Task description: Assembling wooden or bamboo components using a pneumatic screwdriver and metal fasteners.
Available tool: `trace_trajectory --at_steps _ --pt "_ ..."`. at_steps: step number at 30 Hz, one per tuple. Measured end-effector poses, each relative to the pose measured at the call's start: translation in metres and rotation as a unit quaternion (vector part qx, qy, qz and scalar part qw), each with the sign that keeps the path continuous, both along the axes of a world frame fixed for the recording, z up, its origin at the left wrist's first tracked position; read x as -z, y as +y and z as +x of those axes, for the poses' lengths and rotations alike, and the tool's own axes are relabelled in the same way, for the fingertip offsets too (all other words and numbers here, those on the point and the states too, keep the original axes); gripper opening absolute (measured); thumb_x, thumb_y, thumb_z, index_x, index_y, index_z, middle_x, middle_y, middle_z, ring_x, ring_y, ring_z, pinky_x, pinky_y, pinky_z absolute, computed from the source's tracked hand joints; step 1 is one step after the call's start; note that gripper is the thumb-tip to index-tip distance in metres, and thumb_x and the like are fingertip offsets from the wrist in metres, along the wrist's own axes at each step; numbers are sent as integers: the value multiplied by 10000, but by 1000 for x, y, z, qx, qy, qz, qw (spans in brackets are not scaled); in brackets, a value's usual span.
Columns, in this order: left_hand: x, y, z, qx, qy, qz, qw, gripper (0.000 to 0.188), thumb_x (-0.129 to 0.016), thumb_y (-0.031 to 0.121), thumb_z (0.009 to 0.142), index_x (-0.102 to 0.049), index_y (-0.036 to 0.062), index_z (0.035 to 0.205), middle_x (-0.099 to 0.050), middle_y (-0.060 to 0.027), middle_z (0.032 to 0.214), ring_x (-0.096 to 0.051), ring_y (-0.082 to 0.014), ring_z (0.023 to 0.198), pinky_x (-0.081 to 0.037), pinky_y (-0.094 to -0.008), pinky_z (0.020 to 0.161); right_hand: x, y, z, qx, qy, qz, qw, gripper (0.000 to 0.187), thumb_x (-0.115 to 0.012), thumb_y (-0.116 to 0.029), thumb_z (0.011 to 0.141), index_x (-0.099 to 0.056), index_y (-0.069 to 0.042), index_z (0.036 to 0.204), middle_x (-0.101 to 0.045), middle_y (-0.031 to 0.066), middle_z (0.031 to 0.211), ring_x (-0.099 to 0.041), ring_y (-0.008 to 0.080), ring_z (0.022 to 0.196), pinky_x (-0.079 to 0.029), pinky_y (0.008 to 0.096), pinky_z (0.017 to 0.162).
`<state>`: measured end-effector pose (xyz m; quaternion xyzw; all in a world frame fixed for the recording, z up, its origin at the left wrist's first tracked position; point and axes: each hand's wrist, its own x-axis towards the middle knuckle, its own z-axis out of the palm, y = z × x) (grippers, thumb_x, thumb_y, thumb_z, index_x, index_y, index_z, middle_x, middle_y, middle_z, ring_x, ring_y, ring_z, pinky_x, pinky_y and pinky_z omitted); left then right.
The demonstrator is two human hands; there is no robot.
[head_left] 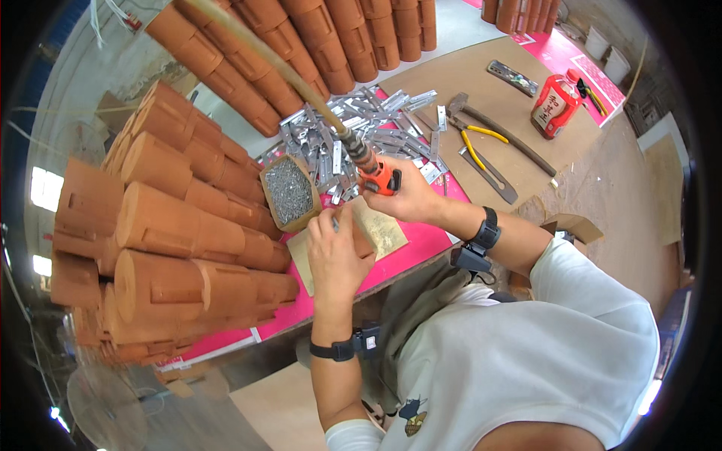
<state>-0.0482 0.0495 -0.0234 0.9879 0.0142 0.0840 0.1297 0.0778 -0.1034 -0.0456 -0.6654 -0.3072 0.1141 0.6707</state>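
My right hand [410,194] is wrapped round a red-and-black power screwdriver [382,177], whose metal upper end joins a tan hose [289,71] running up to the left. Its tip is hidden. Just below, my left hand [338,252] is closed on a terracotta-coloured piece [363,239], mostly covered by the fingers. That piece rests over a tan board [392,234] on the pink table [289,319]. Beside my left hand stands an open cardboard box of screws [289,194]. Beyond both hands lies a heap of silvery metal brackets [331,150].
Terracotta-coloured cylinders [180,225] are stacked at the left, with more rows [301,41] behind. To the right lie a hammer [511,139], yellow-handled pliers [481,146], a dark flat case [513,77] and a red-labelled bottle [555,105]. A cardboard carton [575,225] sits lower right.
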Motion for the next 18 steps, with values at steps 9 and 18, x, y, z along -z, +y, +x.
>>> trace_trajectory --at_steps 9,18 --pt "13 41 -16 -26 69 -286 955 1011 -839 74 648 -321 31 1515 -381 -206 1393 -485 -351 1291 -463 -434 1092 22 -14 -3 23 -6 44 999 282 -744 -47 741 -652 -49 1007 -646 -3 823 -571 77 713 -488 273 669" --pt "23 47 -25 -24 76 -375 923 936 -757 16 718 -285 15 1527 -386 -165 1463 -449 -295 1348 -420 -440 1122 24 -16 2 6 4 23 1000 288 -723 -24 775 -642 -44 1052 -663 2 879 -603 79 796 -513 273 737"
